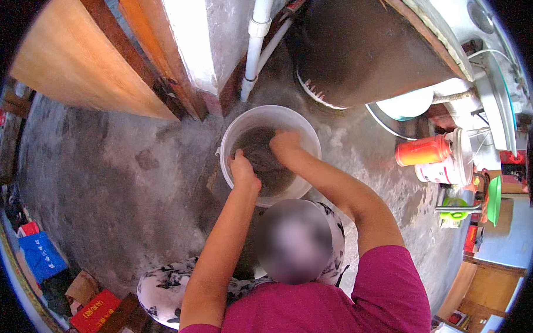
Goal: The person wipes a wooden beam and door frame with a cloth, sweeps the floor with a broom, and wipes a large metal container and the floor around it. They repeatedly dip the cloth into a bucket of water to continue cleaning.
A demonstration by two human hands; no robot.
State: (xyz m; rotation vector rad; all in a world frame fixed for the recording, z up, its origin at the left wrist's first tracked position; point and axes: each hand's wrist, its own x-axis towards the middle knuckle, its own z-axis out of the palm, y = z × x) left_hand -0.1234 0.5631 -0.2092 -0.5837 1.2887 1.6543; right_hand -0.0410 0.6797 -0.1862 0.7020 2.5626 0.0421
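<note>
A white plastic bucket (236,127) stands on the wet concrete floor (120,189) in front of me. Dark wet cloth (266,163) lies inside it. My left hand (244,170) reaches in from the near rim with its fingers closed on the cloth. Over the middle of the bucket, my right hand (284,146) grips the same cloth. Both bare forearms stretch forward from my magenta sleeves. My knees in patterned fabric (165,287) show below, partly hidden by a blurred patch.
A white pipe (256,43) runs down the wall behind the bucket, next to a wooden door (81,61). A large dark tank (362,51) stands at the right. An orange container (423,151) and a white tub (454,163) sit further right. Boxes (41,256) line the left edge.
</note>
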